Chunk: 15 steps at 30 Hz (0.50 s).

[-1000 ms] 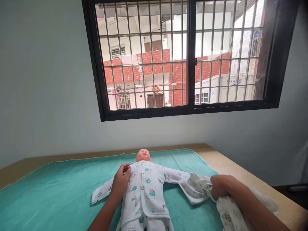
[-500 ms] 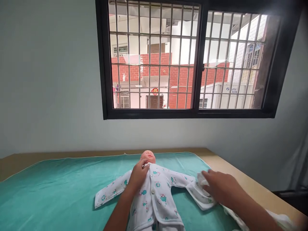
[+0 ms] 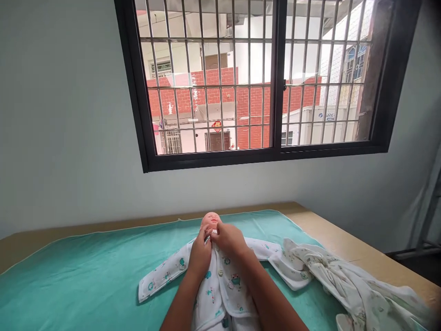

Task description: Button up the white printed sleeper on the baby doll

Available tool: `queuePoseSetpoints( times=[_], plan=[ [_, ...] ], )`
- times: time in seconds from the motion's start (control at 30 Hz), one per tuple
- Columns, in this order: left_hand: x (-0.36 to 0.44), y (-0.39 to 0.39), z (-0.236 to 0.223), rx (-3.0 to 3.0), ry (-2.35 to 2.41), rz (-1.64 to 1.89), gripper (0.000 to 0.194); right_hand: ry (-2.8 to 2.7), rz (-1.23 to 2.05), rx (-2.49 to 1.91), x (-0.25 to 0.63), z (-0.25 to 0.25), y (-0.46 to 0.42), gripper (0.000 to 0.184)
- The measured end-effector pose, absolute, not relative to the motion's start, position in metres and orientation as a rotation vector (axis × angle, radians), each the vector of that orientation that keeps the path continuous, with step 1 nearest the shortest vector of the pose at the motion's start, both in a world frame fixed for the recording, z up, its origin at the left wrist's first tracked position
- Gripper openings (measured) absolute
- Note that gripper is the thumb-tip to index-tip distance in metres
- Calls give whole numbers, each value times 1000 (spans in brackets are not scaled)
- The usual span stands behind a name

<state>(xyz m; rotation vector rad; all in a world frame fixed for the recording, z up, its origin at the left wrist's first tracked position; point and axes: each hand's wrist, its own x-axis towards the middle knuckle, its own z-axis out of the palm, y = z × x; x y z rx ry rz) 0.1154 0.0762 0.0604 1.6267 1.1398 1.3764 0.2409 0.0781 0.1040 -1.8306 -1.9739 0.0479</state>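
A baby doll (image 3: 211, 218) lies on its back, dressed in a white baby jacket (image 3: 212, 294) printed with small teal and pink figures. Just under the doll's chin, my left hand (image 3: 200, 252) has its fingers closed at the jacket's collar. My right hand (image 3: 230, 239) meets it there, thumb and fingers pinched on the other side of the collar. Both hands cover the neckline, so the fastening under the fingertips is hidden. Lower on the front a round button (image 3: 220, 273) shows. The sleeves stretch out to either side.
A teal sheet (image 3: 86, 276) covers most of the wooden table (image 3: 330, 225). At the right lie a folded white printed cloth (image 3: 291, 276), touching the sleeve's end, and a crumpled pale garment (image 3: 358, 280). Behind the table are a wall and a barred window (image 3: 279, 82).
My right hand has left the cloth at the right and come to the collar beside my left hand, which stayed near the neck. The head view has tilted and shifted slightly.
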Motion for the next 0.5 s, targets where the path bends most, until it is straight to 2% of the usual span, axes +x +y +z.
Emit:
queuePoseSetpoints(
  times=[0.2, 0.5],
  plan=[
    [115, 78, 55, 1627, 1104, 1350, 48, -2050, 48, -1799, 239, 97, 75, 27],
    [113, 83, 49, 1718, 1079, 1341, 42, -2159, 103, -1688, 238, 100, 81, 19]
  ],
)
